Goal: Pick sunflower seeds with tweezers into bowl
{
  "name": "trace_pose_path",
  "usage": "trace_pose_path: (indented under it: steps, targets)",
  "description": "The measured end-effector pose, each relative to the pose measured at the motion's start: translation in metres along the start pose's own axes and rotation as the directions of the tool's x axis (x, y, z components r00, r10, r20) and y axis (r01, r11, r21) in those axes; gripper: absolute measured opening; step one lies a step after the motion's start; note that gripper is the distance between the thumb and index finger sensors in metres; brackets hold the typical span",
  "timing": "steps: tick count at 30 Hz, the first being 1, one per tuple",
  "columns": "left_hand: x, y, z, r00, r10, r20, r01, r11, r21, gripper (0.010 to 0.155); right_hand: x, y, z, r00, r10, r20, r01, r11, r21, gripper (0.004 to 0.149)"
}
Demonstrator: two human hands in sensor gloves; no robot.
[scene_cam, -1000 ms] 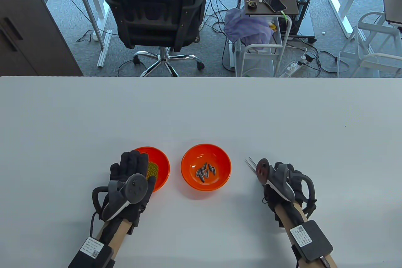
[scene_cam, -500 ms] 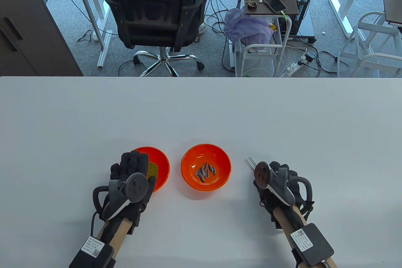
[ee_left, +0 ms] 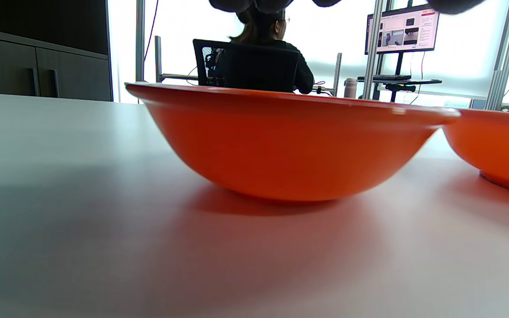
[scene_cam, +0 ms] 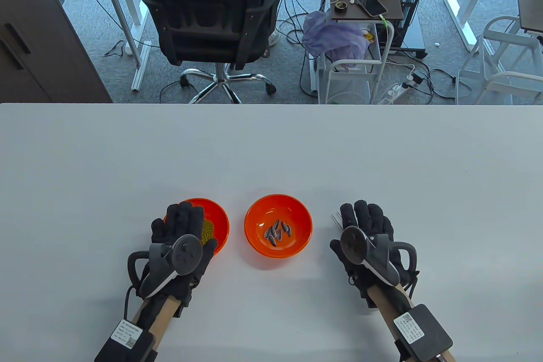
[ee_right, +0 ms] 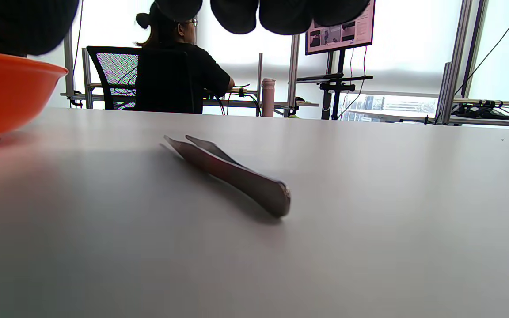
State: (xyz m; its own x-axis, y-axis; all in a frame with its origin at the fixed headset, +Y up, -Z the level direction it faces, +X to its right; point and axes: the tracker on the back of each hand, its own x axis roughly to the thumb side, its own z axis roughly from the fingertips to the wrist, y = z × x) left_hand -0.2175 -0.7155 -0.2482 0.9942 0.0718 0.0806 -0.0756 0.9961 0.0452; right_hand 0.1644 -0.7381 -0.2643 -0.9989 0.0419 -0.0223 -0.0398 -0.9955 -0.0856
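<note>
Two hands in black sensor gloves rest over a white table (scene_cam: 271, 145) beside a pair of shallow orange plastic bowls. The right-hand orange bowl (scene_cam: 278, 225) holds a small cluster of grey-striped sunflower seeds (scene_cam: 278, 232) at its bottom. The left-hand orange bowl (scene_cam: 216, 220), standing just beside it, contains a heap of small yellow-green beads (scene_cam: 207, 228), partly hidden by the glove.

The left hand (scene_cam: 182, 237) lies flat with fingers spread, hovering over the near rim of the bead bowl and gripping nothing; in the left wrist view its fingertips hang above that bowl's rim. The right hand (scene_cam: 367, 234) is likewise flat, palm down, fingers extended and holding nothing. Beneath it lie the slim metal tweezers (ee_right: 230, 173), flat on the table, their two prongs slightly apart and pointing away toward the seed bowl; only the tips show past the glove from above. The right wrist view shows the fingers (ee_right: 281, 15) hanging clear above the tweezers, not touching them.
</note>
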Motion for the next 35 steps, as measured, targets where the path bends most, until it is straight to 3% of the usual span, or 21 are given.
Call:
trace_pose_path:
  steps: [14, 35]
  targets:
    - [0.0024, -0.0023, 0.0001, 1.000, -0.023, 0.008, 0.023, 1.000, -0.004, 0.077, 0.0047, -0.0006, 0.0021, 0.997, 0.072, 0.019, -0.072, 0.997, -0.005, 0.095]
    - [0.0070, -0.0048, 0.0006, 0.999, -0.030, 0.021, 0.030, 0.999, -0.013, 0.077, 0.0064, 0.0002, 0.0038, 0.994, 0.109, 0.015, -0.109, 0.994, 0.023, 0.093]
